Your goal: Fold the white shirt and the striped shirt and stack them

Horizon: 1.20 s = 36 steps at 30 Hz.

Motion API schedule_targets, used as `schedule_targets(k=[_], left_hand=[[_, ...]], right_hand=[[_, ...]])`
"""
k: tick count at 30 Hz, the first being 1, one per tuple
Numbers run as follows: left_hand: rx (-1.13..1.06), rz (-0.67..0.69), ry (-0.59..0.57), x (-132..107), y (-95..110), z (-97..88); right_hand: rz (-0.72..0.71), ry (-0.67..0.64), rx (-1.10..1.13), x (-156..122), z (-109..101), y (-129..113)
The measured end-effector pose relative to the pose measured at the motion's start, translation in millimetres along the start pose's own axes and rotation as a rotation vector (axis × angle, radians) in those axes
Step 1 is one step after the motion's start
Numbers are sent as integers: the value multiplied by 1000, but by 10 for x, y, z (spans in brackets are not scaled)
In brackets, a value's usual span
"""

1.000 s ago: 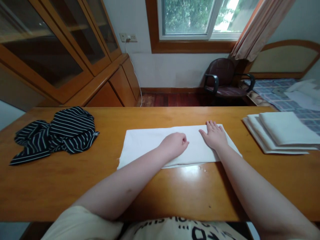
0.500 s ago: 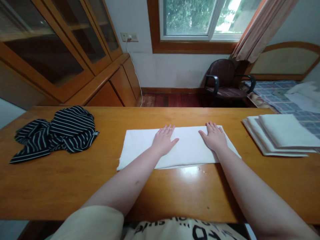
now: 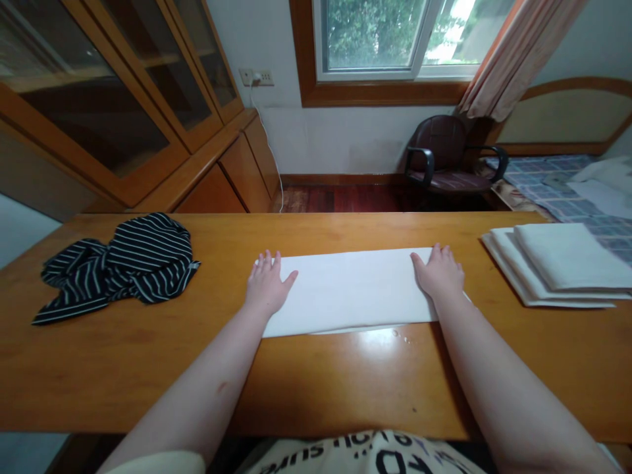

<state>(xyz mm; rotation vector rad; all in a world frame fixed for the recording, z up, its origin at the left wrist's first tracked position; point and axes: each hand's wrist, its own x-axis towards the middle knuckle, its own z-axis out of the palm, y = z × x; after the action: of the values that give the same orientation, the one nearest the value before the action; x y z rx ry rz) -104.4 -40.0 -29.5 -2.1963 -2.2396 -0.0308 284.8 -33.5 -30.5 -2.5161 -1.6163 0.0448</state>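
Observation:
A folded white cloth lies flat in a long strip across the middle of the wooden table. My left hand rests palm down on the cloth's left end, fingers stretched out. Palm down on the right end lies my right hand, its fingers also flat and apart. Neither hand grips anything.
A crumpled black garment with white stripes lies at the table's left. A stack of folded white cloths sits at the right edge. Behind the table stand a wooden cabinet, a dark armchair and a bed.
My left hand opened from a loose fist and slid left along the cloth to its left end. My right hand shifted slightly right to the other end.

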Motion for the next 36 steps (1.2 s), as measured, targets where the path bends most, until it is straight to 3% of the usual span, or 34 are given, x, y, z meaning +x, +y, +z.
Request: schedule_targets(k=[4, 7, 10, 14, 17, 20, 27, 29, 33, 36], left_hand=[[6, -1, 14, -4, 24, 9], [9, 0, 20, -1, 23, 19], [8, -5, 18, 1, 21, 25], [6, 2, 29, -6, 16, 30], [11, 8, 35, -10, 5, 26], [6, 2, 19, -12, -1, 11], [0, 6, 7, -21, 14, 5], [-6, 5, 6, -12, -12, 13], [-28, -15, -12, 22, 6, -32], [-60, -60, 15, -22, 359, -134]], right_hand=[[59, 33, -15, 3, -49, 32], [42, 155, -43, -134, -151, -227], [-213, 135, 37, -501, -229, -778], [-816, -32, 172, -1121, -117, -1510], [-862, -129, 179, -1331, 34, -1672], [-795, -196, 152, -1215, 88, -1433], [-370, -130, -55, -532, -50, -160], [-296, -130, -104, -423, -86, 102], [-276, -131, -142, -371, -109, 278], [-277, -117, -147, -390, -98, 248]])
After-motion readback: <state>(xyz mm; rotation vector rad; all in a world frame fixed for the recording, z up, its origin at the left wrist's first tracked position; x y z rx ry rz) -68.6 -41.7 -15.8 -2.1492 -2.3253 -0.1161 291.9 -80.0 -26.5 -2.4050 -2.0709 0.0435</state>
